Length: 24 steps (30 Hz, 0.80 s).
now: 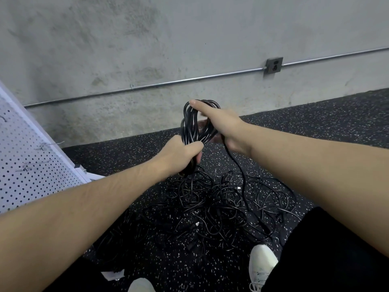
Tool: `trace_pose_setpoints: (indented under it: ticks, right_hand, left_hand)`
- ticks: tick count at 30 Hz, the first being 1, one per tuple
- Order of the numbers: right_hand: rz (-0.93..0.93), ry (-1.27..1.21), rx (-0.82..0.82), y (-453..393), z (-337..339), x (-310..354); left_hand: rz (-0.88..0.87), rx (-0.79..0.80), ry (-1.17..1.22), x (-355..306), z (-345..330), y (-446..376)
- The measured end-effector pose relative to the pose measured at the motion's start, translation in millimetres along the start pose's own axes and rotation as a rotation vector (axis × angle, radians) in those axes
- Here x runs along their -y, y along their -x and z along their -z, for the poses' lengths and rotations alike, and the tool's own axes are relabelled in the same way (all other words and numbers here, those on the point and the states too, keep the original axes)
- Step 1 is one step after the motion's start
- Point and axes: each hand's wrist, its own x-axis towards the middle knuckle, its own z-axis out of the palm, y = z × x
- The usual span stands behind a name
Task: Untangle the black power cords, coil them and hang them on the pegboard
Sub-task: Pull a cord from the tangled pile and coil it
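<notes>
A coil of black power cord (190, 125) stands upright in front of me, several loops thick. My left hand (181, 153) grips its lower part in a fist. My right hand (221, 123) is threaded through the top of the coil, thumb laid over the loops and fingers curled behind them. A loose strand runs from the coil down past my right wrist to a tangled pile of black cords (210, 207) on the floor. The white pegboard (25, 165) stands at the left with a few metal hooks (43, 146) on it.
A speckled black rubber floor (315, 127) meets a concrete wall (147, 39) carrying a metal conduit and an outlet box (273, 65). My white shoes (262, 262) and black trousers are at the bottom. A small white tag (112, 275) lies by my left leg.
</notes>
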Motion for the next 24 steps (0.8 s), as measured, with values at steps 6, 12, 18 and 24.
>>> trace_pose_setpoints:
  ticks: [6, 12, 18, 24]
  right_hand:
    - [0.068, -0.19, -0.014, 0.1, -6.3, 6.8]
    - [-0.028, -0.414, 0.113, 4.5, -11.8, 13.1]
    - [0.005, -0.434, 0.187, 6.6, -11.4, 19.2]
    - [-0.05, -0.289, 0.232, 4.1, -2.9, 2.6]
  left_hand:
    - [0.042, 0.027, 0.224, 1.2, 3.1, 2.8]
    - [0.076, 0.216, 0.427, -1.1, 5.2, 8.3]
    - [0.078, 0.283, 0.629, 6.3, 3.2, 1.1]
    - [0.135, 0.183, 0.583, 11.7, 7.7, 4.8]
